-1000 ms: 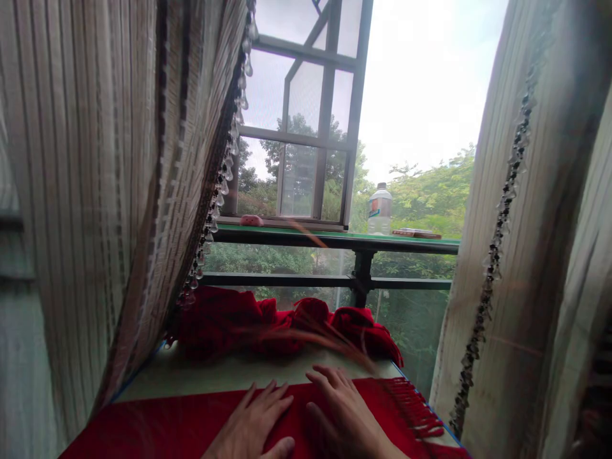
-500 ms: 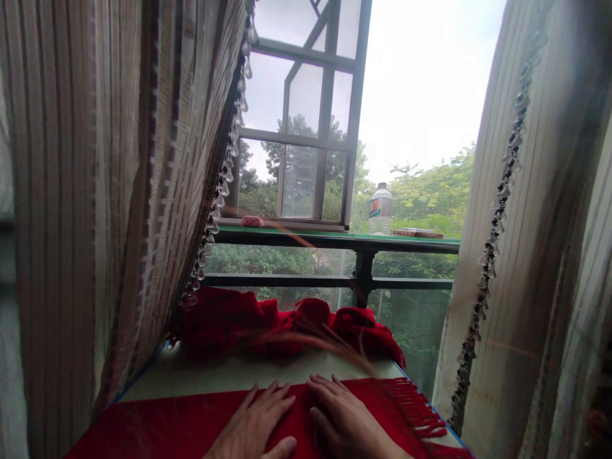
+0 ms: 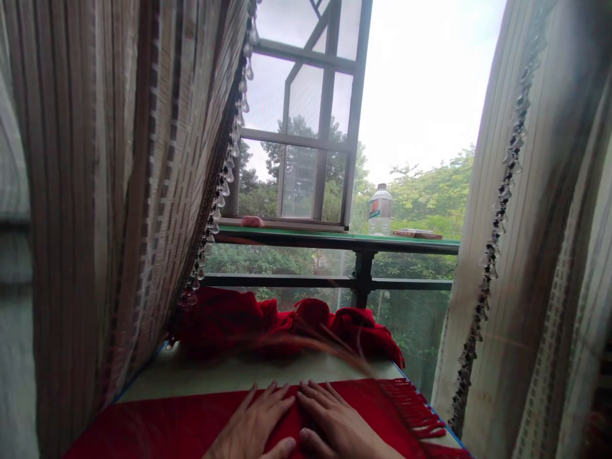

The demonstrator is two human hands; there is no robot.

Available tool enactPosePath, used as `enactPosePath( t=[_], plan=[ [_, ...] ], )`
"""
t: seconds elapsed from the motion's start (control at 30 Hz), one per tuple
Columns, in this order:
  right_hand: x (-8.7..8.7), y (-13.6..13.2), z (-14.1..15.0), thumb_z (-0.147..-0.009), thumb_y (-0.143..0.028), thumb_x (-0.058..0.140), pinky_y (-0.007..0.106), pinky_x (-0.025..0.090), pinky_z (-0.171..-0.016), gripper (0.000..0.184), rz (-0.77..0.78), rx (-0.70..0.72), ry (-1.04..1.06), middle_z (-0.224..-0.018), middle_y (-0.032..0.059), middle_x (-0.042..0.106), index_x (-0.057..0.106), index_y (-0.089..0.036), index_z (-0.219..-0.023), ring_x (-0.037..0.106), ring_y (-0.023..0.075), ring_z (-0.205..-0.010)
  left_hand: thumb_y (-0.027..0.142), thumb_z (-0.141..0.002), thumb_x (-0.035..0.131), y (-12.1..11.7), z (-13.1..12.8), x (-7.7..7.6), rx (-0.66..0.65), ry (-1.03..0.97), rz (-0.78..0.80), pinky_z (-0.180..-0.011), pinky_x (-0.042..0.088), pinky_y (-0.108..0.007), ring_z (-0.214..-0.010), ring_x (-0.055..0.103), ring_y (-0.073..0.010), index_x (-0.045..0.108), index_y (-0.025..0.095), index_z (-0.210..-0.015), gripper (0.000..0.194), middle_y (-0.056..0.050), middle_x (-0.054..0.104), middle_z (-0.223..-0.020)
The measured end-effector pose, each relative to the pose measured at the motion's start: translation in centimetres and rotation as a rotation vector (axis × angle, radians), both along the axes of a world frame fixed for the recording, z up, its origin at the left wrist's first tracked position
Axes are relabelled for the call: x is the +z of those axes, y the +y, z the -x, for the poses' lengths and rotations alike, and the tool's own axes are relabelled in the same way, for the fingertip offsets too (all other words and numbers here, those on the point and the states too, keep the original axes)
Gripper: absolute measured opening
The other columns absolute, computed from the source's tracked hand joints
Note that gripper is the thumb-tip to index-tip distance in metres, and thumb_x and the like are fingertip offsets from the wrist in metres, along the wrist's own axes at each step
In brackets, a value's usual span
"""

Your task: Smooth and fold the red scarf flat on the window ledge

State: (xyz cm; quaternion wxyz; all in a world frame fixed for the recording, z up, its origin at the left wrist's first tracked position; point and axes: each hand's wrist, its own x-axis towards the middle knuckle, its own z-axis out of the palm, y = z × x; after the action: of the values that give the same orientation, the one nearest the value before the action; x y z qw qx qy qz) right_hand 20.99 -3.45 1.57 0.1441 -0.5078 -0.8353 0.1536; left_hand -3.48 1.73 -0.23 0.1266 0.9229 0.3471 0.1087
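Observation:
A red fringed cloth lies spread flat across the near part of a pale table. My left hand rests palm down on it with fingers stretched out. Beside it, my right hand also lies flat on the cloth, fingers apart, its fingertips almost touching those of the left hand. The cloth's fringe hangs at the right edge. A second red cloth is bunched up at the table's far edge.
Beaded striped curtains hang at the left and the right. Beyond the table a green window ledge holds a plastic bottle, a pink object and a flat item. An open window frame stands above it.
My right hand has slid left across the red cloth until its fingers are next to the left hand. The left hand has stayed in place.

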Motion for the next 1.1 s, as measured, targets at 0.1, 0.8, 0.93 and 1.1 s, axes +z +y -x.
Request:
enactPosePath(
  t=[0.1, 0.8, 0.93, 1.1],
  plan=[
    [-0.1, 0.1, -0.1, -0.1, -0.047, 0.063, 0.06, 0.027, -0.134, 0.071, 0.004, 0.013, 0.005, -0.172, 0.0163, 0.041, 0.047, -0.02, -0.163, 0.034, 0.0359, -0.162, 0.061, -0.103, 0.058, 0.6, -0.1, -0.2, -0.004, 0.038, 0.008, -0.132, 0.021, -0.061, -0.16, 0.035, -0.0375, 0.048, 0.03, -0.165, 0.069, -0.006, 0.04, -0.172],
    [-0.8, 0.3, 0.2, -0.1, -0.061, 0.062, 0.063, 0.017, -0.135, 0.073, 0.016, 0.074, 0.058, -0.175, 0.0081, 0.04, 0.044, -0.032, -0.164, 0.03, 0.0361, -0.164, 0.049, -0.086, 0.082, -1.5, -0.7, 1.8, 0.108, 0.091, 0.087, -0.133, 0.013, -0.063, -0.163, 0.025, -0.0383, 0.03, 0.025, -0.172, 0.103, -0.011, 0.021, -0.177],
    [-1.4, 0.4, 0.5, -0.103, -0.065, 0.055, 0.062, 0.016, -0.136, 0.067, -0.021, 0.081, 0.071, -0.175, 0.0068, 0.043, 0.045, -0.037, -0.164, 0.033, 0.0343, -0.164, 0.046, -0.089, 0.079, -2.3, -0.9, 2.5, 0.106, 0.056, 0.071, -0.134, 0.014, -0.06, -0.163, 0.028, -0.0376, 0.033, 0.026, -0.171, 0.097, -0.009, 0.025, -0.177],
    [-1.0, 0.2, 1.1, -0.102, -0.061, 0.061, 0.06, 0.019, -0.136, 0.066, -0.03, 0.065, 0.058, -0.175, 0.004, 0.044, 0.045, -0.04, -0.162, 0.036, 0.033, -0.162, 0.057, -0.09, 0.076, -2.0, -0.6, 2.5, 0.081, 0.086, 0.079, -0.134, 0.011, -0.062, -0.163, 0.026, -0.0393, 0.036, 0.027, -0.17, 0.095, -0.008, 0.032, -0.176]
  ],
)
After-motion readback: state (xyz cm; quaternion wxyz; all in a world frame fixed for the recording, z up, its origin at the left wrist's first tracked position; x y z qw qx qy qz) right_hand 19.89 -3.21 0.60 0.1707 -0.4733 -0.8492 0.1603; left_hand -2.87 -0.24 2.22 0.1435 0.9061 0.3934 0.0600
